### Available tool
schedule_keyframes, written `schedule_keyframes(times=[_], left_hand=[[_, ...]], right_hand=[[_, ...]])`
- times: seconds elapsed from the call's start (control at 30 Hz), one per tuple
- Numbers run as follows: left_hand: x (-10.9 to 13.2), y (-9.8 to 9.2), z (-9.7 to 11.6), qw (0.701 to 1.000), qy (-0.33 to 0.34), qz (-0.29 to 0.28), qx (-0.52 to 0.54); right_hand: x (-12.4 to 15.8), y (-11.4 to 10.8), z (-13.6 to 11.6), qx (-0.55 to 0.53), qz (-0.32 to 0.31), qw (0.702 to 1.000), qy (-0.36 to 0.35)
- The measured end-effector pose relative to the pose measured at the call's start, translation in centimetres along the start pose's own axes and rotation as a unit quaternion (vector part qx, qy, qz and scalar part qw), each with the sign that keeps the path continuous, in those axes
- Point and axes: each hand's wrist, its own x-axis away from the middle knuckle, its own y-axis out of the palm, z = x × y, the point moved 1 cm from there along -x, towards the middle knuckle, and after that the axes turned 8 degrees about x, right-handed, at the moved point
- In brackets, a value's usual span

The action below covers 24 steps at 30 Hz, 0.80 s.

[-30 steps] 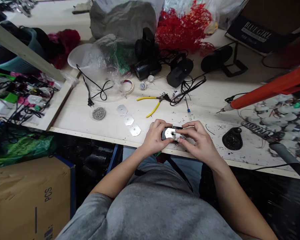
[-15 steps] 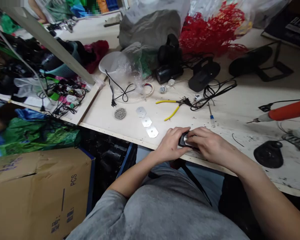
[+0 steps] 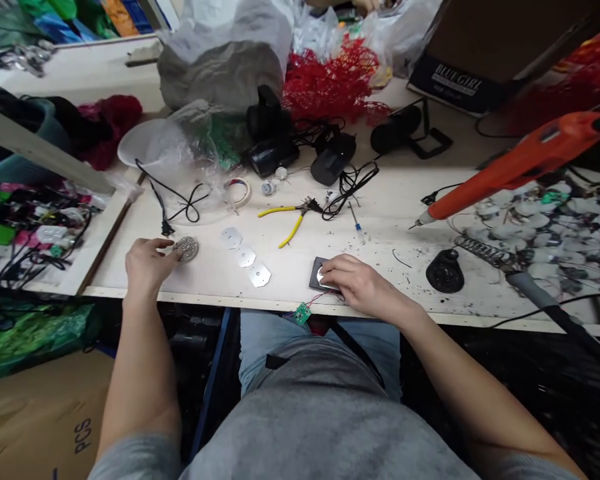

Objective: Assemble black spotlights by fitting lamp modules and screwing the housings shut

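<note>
Right hand [image 3: 363, 285] curled over a black housing [image 3: 319, 270] lying on the bench, fingers on its metal plate [image 3: 323, 275]; grip unconfirmed. Green circuit board [image 3: 303, 313] just below, at the bench edge. Left hand [image 3: 147, 265] partly open, empty, just beside a dish of metal bits [image 3: 187, 249].
</note>
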Motion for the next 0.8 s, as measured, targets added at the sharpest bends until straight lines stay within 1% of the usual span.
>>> schedule_keyframes(times=[0.07, 0.1, 0.13, 0.17, 0.2, 0.23, 0.27, 0.3, 0.33, 0.37, 0.4, 0.43, 0.47, 0.53, 0.57, 0.63, 0.7, 0.73, 0.8], left_hand=[[0.2, 0.4, 0.2, 1.000, -0.007, 0.000, -0.008], [0.3, 0.5, 0.2, 1.000, -0.012, 0.001, -0.012], [0.3, 0.6, 0.3, 1.000, -0.015, -0.001, -0.014], [0.3, 0.7, 0.4, 1.000, -0.016, -0.005, -0.014], [0.4, 0.6, 0.4, 1.000, -0.013, -0.009, -0.010], [0.4, 0.6, 0.4, 1.000, -0.009, -0.011, -0.006], [0.4, 0.5, 0.4, 1.000, -0.005, -0.010, -0.002], [0.5, 0.5, 0.4, 1.000, -0.002, -0.007, 0.000], [0.5, 0.5, 0.4, 1.000, 0.000, -0.003, 0.001], [0.6, 0.5, 0.4, 1.000, 0.001, 0.002, 0.001], [0.6, 0.5, 0.4, 1.000, 0.001, 0.004, -0.002], [0.6, 0.6, 0.3, 1.000, 0.000, 0.006, -0.004], [0.6, 0.6, 0.3, 1.000, -0.002, 0.006, -0.007], [0.5, 0.7, 0.2, 1.000, -0.003, 0.004, -0.011], [0.5, 0.7, 0.2, 1.000, -0.001, 0.005, -0.013], [0.5, 0.6, 0.5, 1.000, 0.016, 0.016, -0.013], [0.8, 0.6, 1.5, 0.998, 0.046, 0.041, -0.008], [1.0, 0.8, 2.2, 0.997, 0.062, 0.054, -0.002], [1.8, 1.7, 4.3, 0.993, 0.102, 0.058, 0.019]], right_hand=[[0.6, -0.1, -0.4, 0.006, 0.022, 1.000, -0.011], [0.9, -0.4, -0.7, 0.013, 0.042, 0.999, -0.011], [1.2, -0.9, -0.9, 0.028, 0.076, 0.997, 0.000], [1.6, -1.7, -0.9, 0.048, 0.134, 0.989, 0.029], [2.0, -2.6, -0.8, 0.069, 0.216, 0.971, 0.072], [2.3, -3.7, -0.5, 0.088, 0.311, 0.939, 0.120], [2.7, -4.8, 0.0, 0.101, 0.409, 0.892, 0.166], [2.9, -5.8, 0.7, 0.103, 0.495, 0.838, 0.207], [3.0, -6.8, 1.7, 0.097, 0.554, 0.793, 0.234], [3.0, -7.7, 2.8, 0.072, 0.581, 0.768, 0.258], [2.7, -8.4, 4.1, 0.034, 0.577, 0.765, 0.285], [2.3, -9.0, 5.3, -0.018, 0.539, 0.783, 0.308], [1.8, -9.4, 6.3, -0.071, 0.490, 0.806, 0.324], [0.8, -9.9, 7.4, -0.099, 0.433, 0.828, 0.342], [0.2, -10.0, 7.4, -0.088, 0.426, 0.833, 0.343], [-0.7, -9.6, 6.5, -0.065, 0.432, 0.840, 0.323], [-1.5, -8.7, 5.2, -0.089, 0.436, 0.848, 0.289], [-1.8, -8.0, 4.6, -0.112, 0.444, 0.846, 0.274], [-2.4, -6.5, 3.8, -0.153, 0.485, 0.824, 0.252]])
